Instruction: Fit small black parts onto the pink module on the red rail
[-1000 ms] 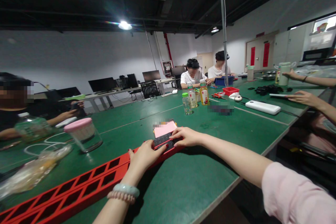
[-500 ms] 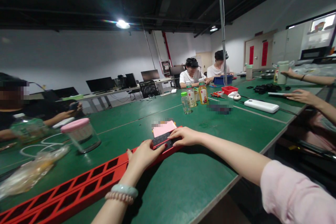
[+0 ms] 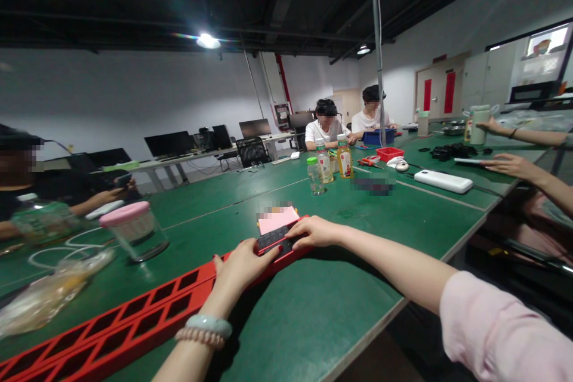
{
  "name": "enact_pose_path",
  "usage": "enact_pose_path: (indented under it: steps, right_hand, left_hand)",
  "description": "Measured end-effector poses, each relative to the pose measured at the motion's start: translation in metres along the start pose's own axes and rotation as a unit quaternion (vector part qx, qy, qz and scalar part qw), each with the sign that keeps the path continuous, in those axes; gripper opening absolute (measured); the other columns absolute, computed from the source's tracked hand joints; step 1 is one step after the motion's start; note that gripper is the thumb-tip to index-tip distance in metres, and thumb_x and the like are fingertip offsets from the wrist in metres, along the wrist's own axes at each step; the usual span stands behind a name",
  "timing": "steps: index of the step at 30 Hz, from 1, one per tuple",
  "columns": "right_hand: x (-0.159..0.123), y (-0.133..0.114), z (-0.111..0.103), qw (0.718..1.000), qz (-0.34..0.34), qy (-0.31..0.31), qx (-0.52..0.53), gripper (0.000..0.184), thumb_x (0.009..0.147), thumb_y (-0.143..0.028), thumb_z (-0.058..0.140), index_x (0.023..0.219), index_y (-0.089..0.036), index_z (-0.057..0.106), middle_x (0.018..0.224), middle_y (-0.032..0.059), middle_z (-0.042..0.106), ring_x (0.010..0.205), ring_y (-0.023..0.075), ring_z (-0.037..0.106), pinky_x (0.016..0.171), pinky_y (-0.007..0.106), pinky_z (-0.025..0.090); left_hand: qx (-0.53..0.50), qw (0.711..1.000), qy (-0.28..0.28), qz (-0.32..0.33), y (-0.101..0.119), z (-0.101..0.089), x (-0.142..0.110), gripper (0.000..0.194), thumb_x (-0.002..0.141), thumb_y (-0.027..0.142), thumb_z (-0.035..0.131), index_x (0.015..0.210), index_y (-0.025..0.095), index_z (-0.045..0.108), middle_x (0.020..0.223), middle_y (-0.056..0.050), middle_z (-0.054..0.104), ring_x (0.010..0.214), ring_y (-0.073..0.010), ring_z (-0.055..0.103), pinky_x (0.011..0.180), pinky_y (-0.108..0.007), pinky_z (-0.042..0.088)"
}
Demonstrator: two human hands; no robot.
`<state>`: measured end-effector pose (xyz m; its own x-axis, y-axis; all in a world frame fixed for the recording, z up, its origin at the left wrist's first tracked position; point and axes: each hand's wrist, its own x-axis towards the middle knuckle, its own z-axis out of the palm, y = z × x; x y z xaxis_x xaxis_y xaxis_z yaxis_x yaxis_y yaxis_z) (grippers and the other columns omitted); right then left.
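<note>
A long red frame with two rows of square openings runs from the lower left to the middle of the green table. Black studded pieces sit in its far end. My left hand, with two bracelets at the wrist, grips across the frame just before these pieces, a red-nailed finger resting at their near edge. At the frame's far end, my right hand has bent fingers closed over the black pieces; its fingertips are partly hidden. A pink pad or card lies just behind the frame, touching or close to it.
A lidded jar and plastic bag are on the left. Several bottles stand ahead, near a red tray and a white power bank. Other people sit around the green table; a co-worker's hand is at right.
The view has shifted very slightly. Both hands stay at the same spots on the frame and black pieces.
</note>
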<state>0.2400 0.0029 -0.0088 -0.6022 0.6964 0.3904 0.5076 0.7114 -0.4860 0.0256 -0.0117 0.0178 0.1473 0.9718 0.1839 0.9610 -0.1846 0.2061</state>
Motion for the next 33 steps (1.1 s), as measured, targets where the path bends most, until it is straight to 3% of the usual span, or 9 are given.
enact_pose_path:
  steps: [11,19,23,26,28,30,31,33]
  right_hand:
    - [-0.002,0.009,0.006,0.998,0.04,0.036,0.026,0.036,0.071,-0.034,0.071,0.104,-0.02,0.07,0.104,0.0019,0.069,0.099,0.0196,0.063,0.083,0.021,0.044]
    - [0.001,0.005,0.003,0.999,-0.027,-0.03,-0.025,0.022,0.081,-0.028,0.062,0.099,-0.018,0.07,0.11,0.0043,0.067,0.106,0.0173,0.059,0.087,0.02,0.041]
    - [-0.004,-0.014,0.001,0.991,-0.065,-0.054,-0.103,0.022,0.085,-0.027,0.057,0.1,-0.014,0.068,0.113,0.0118,0.064,0.109,0.021,0.055,0.099,0.033,0.034]
    - [-0.019,-0.044,-0.005,0.991,-0.019,0.018,-0.127,0.032,0.08,-0.027,0.063,0.11,-0.015,0.064,0.123,0.0176,0.055,0.119,0.028,0.044,0.101,0.045,0.029]
    - [-0.036,-0.073,-0.009,0.993,-0.008,0.1,-0.062,0.038,0.083,-0.034,0.059,0.118,-0.018,0.06,0.127,0.0168,0.051,0.118,0.0284,0.042,0.099,0.047,0.03]
    - [-0.058,-0.105,-0.007,0.983,-0.027,0.148,0.1,0.042,0.087,-0.05,0.046,0.115,-0.022,0.061,0.113,0.0128,0.059,0.105,0.0231,0.051,0.092,0.042,0.038]
    - [-0.071,-0.122,-0.004,0.964,-0.043,0.15,0.214,0.051,0.089,-0.057,0.035,0.113,-0.021,0.062,0.099,0.0115,0.063,0.092,0.0204,0.055,0.083,0.038,0.043]
    - [-0.097,-0.152,0.008,0.899,-0.064,0.132,0.413,0.079,0.085,-0.069,0.009,0.109,-0.018,0.065,0.069,0.01,0.061,0.067,0.0188,0.056,0.065,0.034,0.046]
  left_hand:
    - [0.001,1.0,-0.003,-0.002,0.0,-0.001,0.0,0.062,0.065,0.074,0.045,0.089,0.021,0.066,0.103,-0.015,0.068,0.098,-0.0396,0.059,0.095,-0.068,0.017]
    - [-0.001,1.0,-0.004,-0.002,-0.001,0.001,0.001,0.059,0.065,0.075,0.045,0.08,0.021,0.064,0.105,-0.014,0.068,0.097,-0.0387,0.059,0.095,-0.068,0.016]
    - [-0.003,1.0,-0.002,0.0,0.0,0.0,0.001,0.059,0.064,0.075,0.044,0.081,0.022,0.063,0.104,-0.014,0.068,0.097,-0.0388,0.059,0.095,-0.069,0.015]
    - [0.002,1.0,-0.002,-0.003,0.0,0.0,0.0,0.059,0.064,0.074,0.045,0.083,0.022,0.064,0.105,-0.014,0.068,0.098,-0.0395,0.059,0.095,-0.068,0.017]
    - [0.003,1.0,-0.003,0.0,0.0,-0.001,0.0,0.058,0.064,0.073,0.045,0.084,0.022,0.065,0.106,-0.014,0.068,0.099,-0.0397,0.059,0.095,-0.068,0.017]
    - [0.002,1.0,-0.003,0.003,-0.001,-0.001,0.0,0.057,0.065,0.073,0.045,0.084,0.023,0.064,0.107,-0.013,0.067,0.099,-0.0394,0.059,0.095,-0.069,0.017]
    - [0.002,1.0,-0.002,0.003,-0.002,0.0,0.0,0.057,0.065,0.073,0.045,0.084,0.022,0.064,0.107,-0.013,0.067,0.098,-0.0393,0.059,0.094,-0.069,0.017]
    - [0.001,1.0,0.0,0.004,-0.003,0.0,0.0,0.058,0.065,0.073,0.045,0.083,0.022,0.064,0.107,-0.013,0.067,0.097,-0.0389,0.059,0.094,-0.07,0.017]
